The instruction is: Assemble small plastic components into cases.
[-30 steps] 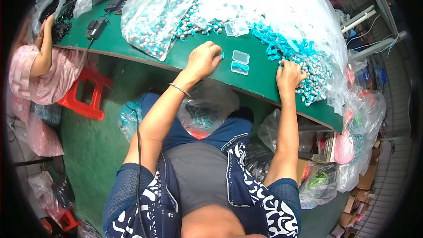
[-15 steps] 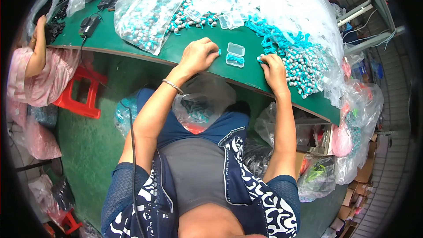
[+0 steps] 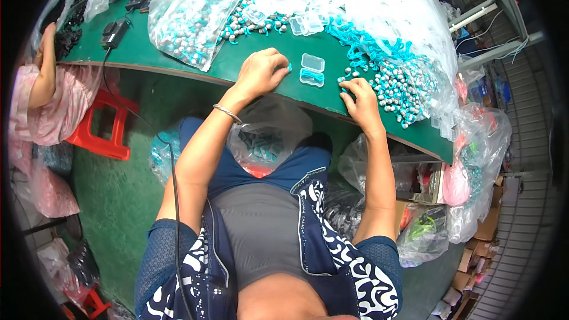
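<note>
On the green table [image 3: 237, 53], my left hand [image 3: 261, 73] pinches a small teal piece [image 3: 290, 67] between thumb and fingertips. Just right of it lies a small clear plastic box [image 3: 312, 70], lid flipped back, with teal cord-like pieces [image 3: 312, 76] inside. My right hand [image 3: 361, 104] rests on the other side of the box, thumb and forefinger apart. Its fingertips are beside a small grey-and-teal plug-shaped piece [image 3: 341, 79]; a firm hold does not show. A few more such pieces lie just beyond, at the edge of a large pile [image 3: 403, 89].
Teal cords [image 3: 370, 44] and clear box parts [image 3: 307, 25] lie farther back, beside a large plastic bag [image 3: 189, 29] of pieces. A black power adapter [image 3: 114, 34] stands left. Another person's arm [image 3: 44, 77] is at far left, near a red stool [image 3: 104, 130].
My right hand has shifted slightly left and nearer, its thumb and forefinger parting. Loose pieces now show beyond its fingers. My left hand keeps its pinch. The whole view has shifted a little.
</note>
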Demonstrator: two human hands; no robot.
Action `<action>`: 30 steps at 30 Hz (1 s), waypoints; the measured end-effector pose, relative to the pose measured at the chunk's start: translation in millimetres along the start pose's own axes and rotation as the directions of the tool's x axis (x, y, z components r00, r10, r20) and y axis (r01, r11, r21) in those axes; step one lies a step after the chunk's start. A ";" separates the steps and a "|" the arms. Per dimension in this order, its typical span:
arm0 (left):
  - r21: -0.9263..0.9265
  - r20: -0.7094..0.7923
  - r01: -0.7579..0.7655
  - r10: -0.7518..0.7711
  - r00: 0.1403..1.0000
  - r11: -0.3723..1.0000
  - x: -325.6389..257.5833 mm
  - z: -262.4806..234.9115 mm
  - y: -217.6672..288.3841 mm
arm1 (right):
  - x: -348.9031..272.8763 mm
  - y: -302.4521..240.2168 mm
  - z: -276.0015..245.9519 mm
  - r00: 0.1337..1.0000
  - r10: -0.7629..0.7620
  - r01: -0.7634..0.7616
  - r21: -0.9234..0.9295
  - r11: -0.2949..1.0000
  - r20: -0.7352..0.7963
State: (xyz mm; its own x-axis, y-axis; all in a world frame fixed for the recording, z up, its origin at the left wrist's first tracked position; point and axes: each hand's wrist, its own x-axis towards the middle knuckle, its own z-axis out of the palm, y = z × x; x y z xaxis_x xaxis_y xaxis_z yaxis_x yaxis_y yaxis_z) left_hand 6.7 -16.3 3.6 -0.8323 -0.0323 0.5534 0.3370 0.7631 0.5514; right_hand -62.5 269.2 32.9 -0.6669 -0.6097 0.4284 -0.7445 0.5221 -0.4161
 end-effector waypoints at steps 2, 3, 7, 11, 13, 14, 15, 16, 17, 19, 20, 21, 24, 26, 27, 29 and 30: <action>-0.003 0.003 0.004 -0.004 1.000 1.000 -0.3 -0.6 0.5 | -1.7 -2.8 1.1 0.998 0.058 -0.055 0.088 0.995 -0.030; -0.017 -0.003 -0.009 0.009 1.000 1.000 -0.7 -1.1 0.0 | -3.8 -2.5 3.3 0.999 0.038 -0.036 0.047 0.998 -0.031; -0.137 0.009 0.010 -0.009 1.000 0.991 -1.2 -2.7 3.7 | -8.9 -4.1 8.2 0.998 -0.052 0.052 -0.016 0.999 -0.034; -0.203 0.020 -0.024 0.029 0.999 0.979 1.6 -4.8 19.2 | -3.6 -2.6 3.5 0.999 -0.048 0.048 0.083 0.995 -0.002; -0.156 0.017 -0.066 0.069 0.997 0.986 5.1 -1.3 22.2 | 4.9 -16.7 2.4 0.999 0.046 -0.049 0.151 0.987 0.020; -0.125 0.022 -0.077 0.081 0.997 0.989 7.2 0.3 24.1 | 10.8 -22.2 6.7 0.998 -0.037 0.045 0.161 0.986 -0.052; -0.096 0.031 -0.090 0.093 0.995 0.991 9.5 1.6 27.0 | 15.9 -26.4 10.4 0.998 -0.041 0.048 0.146 0.988 -0.051; -0.069 0.029 -0.106 0.108 0.994 0.992 12.3 3.0 30.5 | 21.3 -29.9 13.9 0.998 -0.045 0.052 0.131 0.990 -0.051; -0.036 0.045 -0.120 0.121 0.992 0.992 13.8 5.8 31.3 | 25.7 -32.6 18.0 0.998 -0.049 0.055 0.116 0.992 -0.050; 0.030 0.076 -0.151 0.149 0.986 0.988 16.4 10.3 31.3 | 31.7 -33.2 27.3 1.000 0.008 -0.006 0.109 0.994 -0.017; 0.056 0.079 -0.162 0.157 0.984 0.985 15.5 11.9 31.4 | 32.9 -30.2 33.0 1.000 0.003 -0.003 0.090 0.996 -0.003; 0.066 0.090 -0.162 0.156 0.984 0.985 15.1 12.6 31.9 | 34.7 -30.7 35.5 1.000 -0.003 0.002 0.070 0.998 0.014; 0.067 0.102 -0.162 0.155 0.983 0.984 13.8 13.7 32.2 | 35.7 -34.0 31.3 1.000 0.030 -0.030 0.074 0.997 0.010; 0.029 0.084 -0.161 0.159 0.984 0.986 12.9 14.4 31.8 | 35.2 -32.3 30.5 1.000 0.024 -0.025 0.054 0.998 0.006; -0.010 0.062 -0.141 0.141 0.988 0.990 11.8 16.0 31.3 | 34.6 -29.4 31.3 1.000 -0.006 0.006 0.025 1.000 0.003; -0.087 0.020 -0.102 0.104 0.994 0.991 9.6 21.5 30.6 | 33.4 -26.9 33.4 0.998 -0.060 0.059 -0.041 0.997 -0.015; -0.088 0.025 -0.065 0.068 0.997 0.994 8.6 23.0 32.1 | 32.6 -26.7 33.8 0.996 -0.082 0.079 -0.078 0.994 -0.032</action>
State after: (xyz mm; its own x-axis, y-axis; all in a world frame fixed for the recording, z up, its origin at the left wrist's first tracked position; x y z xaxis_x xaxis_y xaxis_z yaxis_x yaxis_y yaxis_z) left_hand 0.2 22.8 11.7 -0.8182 0.0353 0.5738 0.4280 0.7037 0.5671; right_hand -63.4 215.2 30.9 -0.6044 -0.6310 0.4863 -0.7950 0.5171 -0.3171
